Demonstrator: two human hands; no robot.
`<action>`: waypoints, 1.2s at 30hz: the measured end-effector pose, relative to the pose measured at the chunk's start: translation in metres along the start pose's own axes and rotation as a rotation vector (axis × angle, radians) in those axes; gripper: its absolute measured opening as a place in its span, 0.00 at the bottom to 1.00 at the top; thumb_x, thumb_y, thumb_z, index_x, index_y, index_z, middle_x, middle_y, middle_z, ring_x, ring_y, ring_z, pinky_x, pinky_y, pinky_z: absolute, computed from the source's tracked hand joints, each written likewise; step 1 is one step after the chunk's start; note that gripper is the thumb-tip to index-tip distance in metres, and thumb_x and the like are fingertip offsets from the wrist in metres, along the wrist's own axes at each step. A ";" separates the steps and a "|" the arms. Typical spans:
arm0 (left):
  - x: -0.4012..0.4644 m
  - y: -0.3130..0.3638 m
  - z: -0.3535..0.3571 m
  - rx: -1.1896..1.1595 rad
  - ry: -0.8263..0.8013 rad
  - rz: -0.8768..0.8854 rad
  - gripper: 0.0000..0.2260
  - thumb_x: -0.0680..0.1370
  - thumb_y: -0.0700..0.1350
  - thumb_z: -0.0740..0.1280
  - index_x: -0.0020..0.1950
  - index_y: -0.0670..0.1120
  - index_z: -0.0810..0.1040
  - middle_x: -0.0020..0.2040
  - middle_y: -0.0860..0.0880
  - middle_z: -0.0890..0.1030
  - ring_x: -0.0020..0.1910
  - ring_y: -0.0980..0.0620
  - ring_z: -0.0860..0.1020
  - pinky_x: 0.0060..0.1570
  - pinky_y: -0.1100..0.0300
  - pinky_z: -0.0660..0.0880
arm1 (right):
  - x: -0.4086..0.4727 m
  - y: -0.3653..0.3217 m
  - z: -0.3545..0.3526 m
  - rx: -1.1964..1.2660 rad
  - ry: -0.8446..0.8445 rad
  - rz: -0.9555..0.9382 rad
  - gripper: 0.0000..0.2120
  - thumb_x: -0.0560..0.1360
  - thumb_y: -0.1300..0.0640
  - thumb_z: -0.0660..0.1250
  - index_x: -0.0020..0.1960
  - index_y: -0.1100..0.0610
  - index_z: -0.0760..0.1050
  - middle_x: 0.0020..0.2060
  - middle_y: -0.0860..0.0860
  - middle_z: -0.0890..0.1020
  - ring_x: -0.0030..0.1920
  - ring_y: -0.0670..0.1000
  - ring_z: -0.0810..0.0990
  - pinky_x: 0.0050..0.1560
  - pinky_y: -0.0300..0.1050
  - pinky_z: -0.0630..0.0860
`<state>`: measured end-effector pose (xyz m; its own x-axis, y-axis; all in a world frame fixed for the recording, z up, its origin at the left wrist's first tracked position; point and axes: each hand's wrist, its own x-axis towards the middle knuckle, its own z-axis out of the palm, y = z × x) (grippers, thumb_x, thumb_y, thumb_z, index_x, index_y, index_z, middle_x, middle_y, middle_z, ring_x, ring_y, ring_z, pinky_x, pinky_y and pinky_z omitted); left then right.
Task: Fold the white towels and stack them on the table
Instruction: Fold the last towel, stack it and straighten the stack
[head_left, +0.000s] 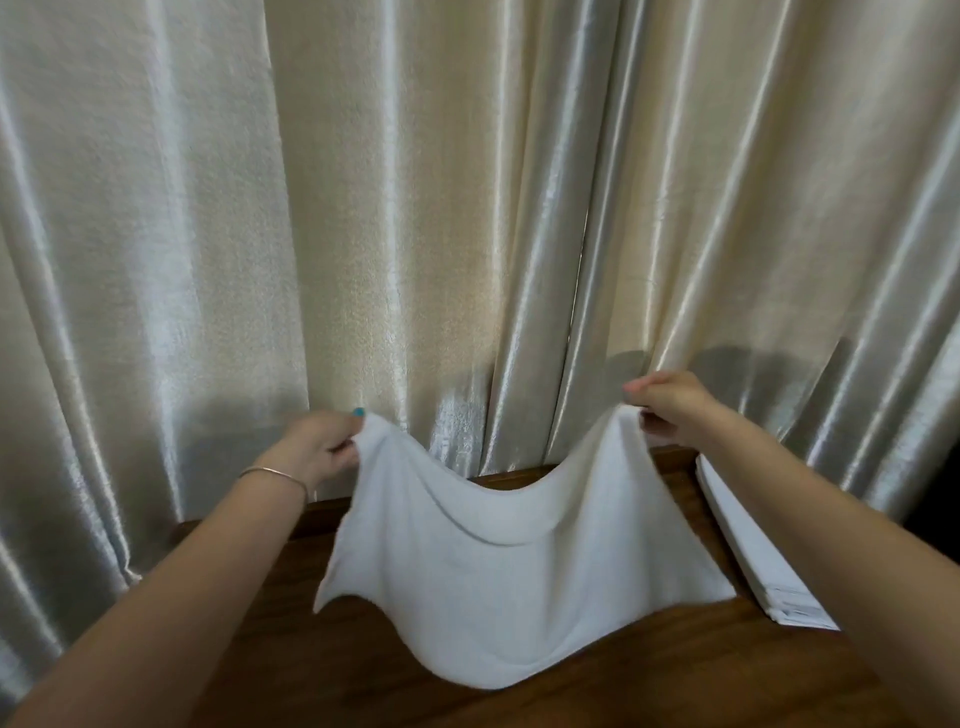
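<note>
A white towel (498, 566) hangs spread out above the dark wooden table (623, 675), sagging in the middle. My left hand (322, 447) pinches its upper left corner. My right hand (670, 408) pinches its upper right corner. The towel's lower edge hangs loose in a wave just over the tabletop. At the right of the table lies a stack of folded white towels (748, 551), partly hidden behind my right forearm.
Shiny cream curtains (415, 208) hang right behind the table and fill the background. The table's far edge (498, 480) runs along the foot of the curtains. A thin bracelet (275, 475) sits on my left wrist.
</note>
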<state>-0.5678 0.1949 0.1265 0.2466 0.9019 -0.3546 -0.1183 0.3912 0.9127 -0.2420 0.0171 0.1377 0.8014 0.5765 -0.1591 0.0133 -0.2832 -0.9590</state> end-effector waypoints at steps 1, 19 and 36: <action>-0.005 -0.005 0.013 0.017 -0.068 -0.037 0.06 0.79 0.31 0.59 0.48 0.36 0.75 0.51 0.42 0.78 0.35 0.58 0.83 0.33 0.66 0.79 | -0.012 -0.001 0.012 0.073 -0.094 0.003 0.06 0.75 0.69 0.66 0.49 0.62 0.78 0.37 0.58 0.77 0.28 0.50 0.77 0.24 0.38 0.77; -0.064 -0.041 0.061 0.258 -0.456 0.159 0.14 0.76 0.31 0.64 0.59 0.42 0.77 0.53 0.44 0.84 0.51 0.49 0.83 0.54 0.56 0.79 | -0.088 -0.002 0.062 -0.247 -0.543 -0.632 0.05 0.70 0.58 0.74 0.40 0.48 0.82 0.36 0.44 0.73 0.38 0.51 0.71 0.42 0.51 0.77; -0.090 -0.041 0.060 0.355 -0.556 0.367 0.12 0.78 0.39 0.65 0.62 0.44 0.77 0.55 0.45 0.83 0.53 0.51 0.82 0.52 0.63 0.79 | -0.098 -0.015 0.080 -0.320 -0.424 -0.682 0.05 0.68 0.57 0.77 0.39 0.51 0.81 0.33 0.48 0.83 0.36 0.43 0.80 0.45 0.45 0.78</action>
<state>-0.5273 0.0867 0.1328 0.7116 0.7005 0.0538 0.0076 -0.0842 0.9964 -0.3682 0.0261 0.1489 0.2671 0.9186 0.2914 0.6286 0.0632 -0.7752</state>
